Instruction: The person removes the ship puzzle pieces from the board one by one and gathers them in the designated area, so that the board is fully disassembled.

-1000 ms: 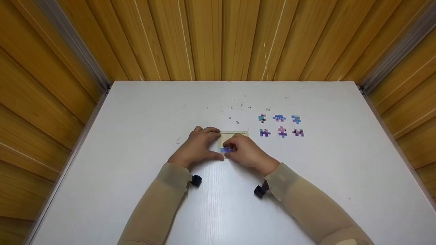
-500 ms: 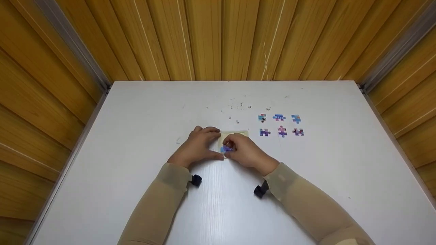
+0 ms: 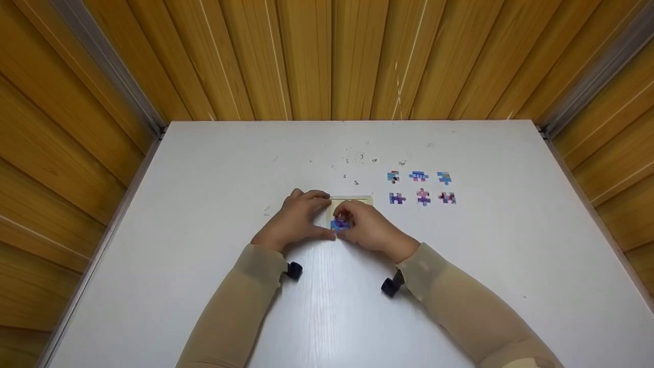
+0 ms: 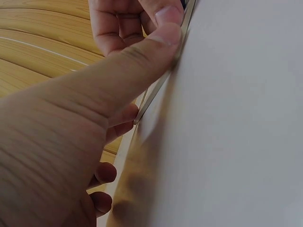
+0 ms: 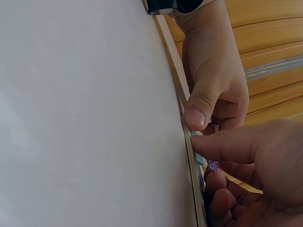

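A shallow, light wooden puzzle tray (image 3: 352, 198) lies on the table, partly hidden under the hands. My left hand (image 3: 299, 217) grips its left side, thumb at the near corner and index finger at the far one. Over the tray, my right hand (image 3: 369, 225) pinches a purple jigsaw piece (image 5: 212, 165) between thumb and curled fingers. A blue piece (image 3: 334, 226) shows at the tray's near left corner, just left of the right fingertips. In the left wrist view, the left thumb (image 4: 137, 66) presses along the tray's edge.
Several loose jigsaw pieces lie in two rows at the right: among them a pink and purple piece (image 3: 423, 197) and a blue piece (image 3: 444, 178). Small dark marks (image 3: 361, 157) dot the white table (image 3: 230, 153) beyond the tray. Wood-look panels (image 3: 306, 61) stand behind it.
Between the right fingers, the purple piece has turned and tilted up a little, and more of the blue piece shows below it. The left hand stays in place on the tray.
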`<action>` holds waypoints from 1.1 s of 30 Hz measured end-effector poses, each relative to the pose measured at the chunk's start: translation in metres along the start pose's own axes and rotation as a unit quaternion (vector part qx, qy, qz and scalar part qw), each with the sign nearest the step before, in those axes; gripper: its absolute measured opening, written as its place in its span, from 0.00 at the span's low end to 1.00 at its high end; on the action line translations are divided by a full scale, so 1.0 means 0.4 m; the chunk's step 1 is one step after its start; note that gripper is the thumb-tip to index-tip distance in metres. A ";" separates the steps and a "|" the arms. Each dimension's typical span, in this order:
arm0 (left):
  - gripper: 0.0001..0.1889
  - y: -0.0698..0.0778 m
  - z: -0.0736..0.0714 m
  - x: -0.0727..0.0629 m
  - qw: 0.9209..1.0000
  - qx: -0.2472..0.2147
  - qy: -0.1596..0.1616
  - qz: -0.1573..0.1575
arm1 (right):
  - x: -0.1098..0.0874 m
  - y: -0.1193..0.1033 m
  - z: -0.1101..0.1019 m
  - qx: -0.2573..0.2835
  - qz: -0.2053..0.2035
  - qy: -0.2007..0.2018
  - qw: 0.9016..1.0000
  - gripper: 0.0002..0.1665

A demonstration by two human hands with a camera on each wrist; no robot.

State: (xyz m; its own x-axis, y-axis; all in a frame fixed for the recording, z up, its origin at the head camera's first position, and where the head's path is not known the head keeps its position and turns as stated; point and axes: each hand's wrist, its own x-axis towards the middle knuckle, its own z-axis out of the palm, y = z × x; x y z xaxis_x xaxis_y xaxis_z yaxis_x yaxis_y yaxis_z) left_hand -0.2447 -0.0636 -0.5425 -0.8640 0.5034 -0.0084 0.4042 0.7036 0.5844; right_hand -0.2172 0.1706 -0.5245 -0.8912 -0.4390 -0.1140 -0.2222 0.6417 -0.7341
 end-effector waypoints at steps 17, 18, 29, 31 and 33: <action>0.50 0.002 -0.004 0.000 1.000 0.001 -0.006 -0.001 | -0.003 0.000 -0.006 -0.002 0.000 0.002 1.000 0.26; 0.50 0.002 -0.004 0.000 1.000 0.001 -0.006 -0.002 | -0.003 0.000 -0.007 0.002 0.000 0.001 1.000 0.26; 0.48 0.011 -0.005 -0.001 1.000 -0.007 -0.007 -0.013 | -0.005 0.002 -0.031 0.024 0.018 -0.007 1.000 0.25; 0.49 0.008 -0.003 -0.003 1.000 -0.006 -0.007 -0.016 | -0.007 -0.001 -0.036 0.030 0.024 -0.011 0.999 0.24; 0.49 0.003 -0.001 -0.004 1.000 -0.003 -0.006 -0.016 | -0.009 -0.005 -0.038 0.041 0.026 -0.016 0.999 0.23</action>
State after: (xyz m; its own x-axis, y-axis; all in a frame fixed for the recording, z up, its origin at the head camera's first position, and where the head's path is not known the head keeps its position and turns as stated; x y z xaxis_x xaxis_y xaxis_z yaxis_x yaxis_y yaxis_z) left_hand -0.2428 -0.0639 -0.5417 -0.8733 0.4859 -0.0368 0.3739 0.7166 0.5888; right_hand -0.2196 0.1806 -0.5123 -0.8872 -0.4276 -0.1734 -0.1425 0.6115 -0.7783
